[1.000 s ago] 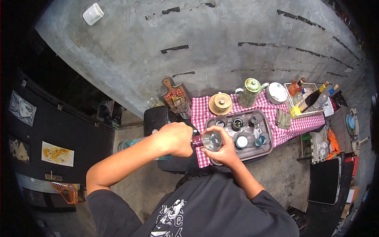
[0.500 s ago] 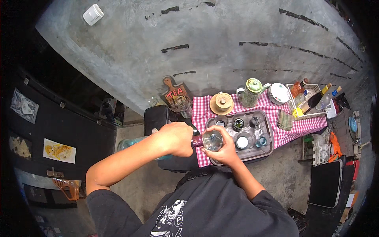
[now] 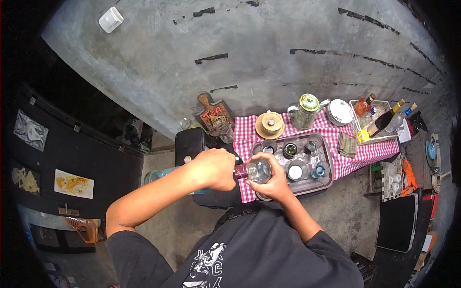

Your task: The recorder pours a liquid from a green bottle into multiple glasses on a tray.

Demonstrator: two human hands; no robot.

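Observation:
My left hand is closed round a bottle with a dark red neck. The bottle lies tipped sideways, its pale teal body partly hidden behind my left forearm. Its mouth meets the rim of a clear drinking glass, which the fingers of my right hand wrap from the far and near sides. Whether liquid flows between them cannot be made out. Just beyond my right hand is a grey tray with several cups and glasses on it. One cup there has something white inside.
A red-checked cloth covers the table. Along its back stand a lidded yellowish pot, a glass jug with a patterned lid, stacked plates and a basket of bottles. A folded cloth lies beside the tray; a wooden board leans at the wall.
The view has shifted very slightly. Both hands keep their hold on the bottle and the glass, with no other clear difference.

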